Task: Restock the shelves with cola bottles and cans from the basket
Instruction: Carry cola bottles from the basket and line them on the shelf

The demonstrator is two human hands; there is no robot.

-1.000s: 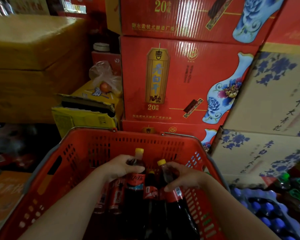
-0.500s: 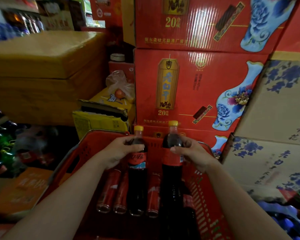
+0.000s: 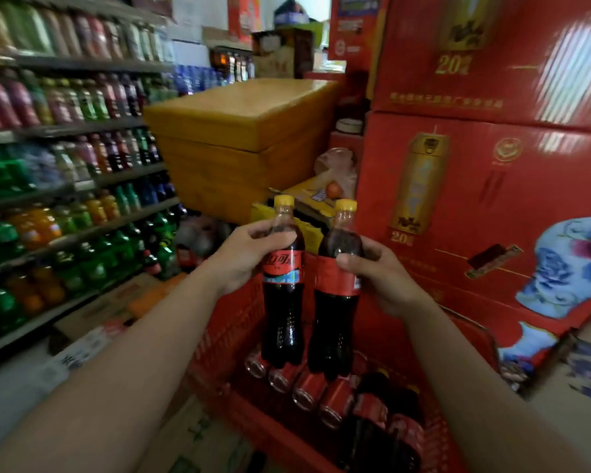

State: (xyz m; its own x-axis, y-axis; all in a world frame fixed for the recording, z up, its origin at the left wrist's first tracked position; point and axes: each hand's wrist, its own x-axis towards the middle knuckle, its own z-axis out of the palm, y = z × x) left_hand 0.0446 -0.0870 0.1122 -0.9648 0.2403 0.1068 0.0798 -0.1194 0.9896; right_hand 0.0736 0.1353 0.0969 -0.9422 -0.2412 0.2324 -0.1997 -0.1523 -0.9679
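Note:
My left hand (image 3: 243, 254) grips the shoulder of a yellow-capped cola bottle (image 3: 283, 302), held upright above the red basket (image 3: 229, 339). Just to its right, a second yellow-capped cola bottle (image 3: 338, 312) hangs upright in the grip of my right hand (image 3: 379, 271). Both bottles are clear of the basket floor, side by side. Down in the basket lie several red cola cans (image 3: 307, 387) in a row and more cola bottles (image 3: 376, 414) toward the near right corner.
Drink shelves (image 3: 69, 186) full of bottles run along the left. Stacked yellow boxes (image 3: 239, 145) stand straight ahead beyond the basket. Tall red cartons (image 3: 485, 186) wall off the right. Cardboard boxes (image 3: 110, 312) lie on the floor at the shelf foot.
Both hands lifted their bottles from inside the basket to well above its rim. My view swung left, bringing the drink shelves into sight.

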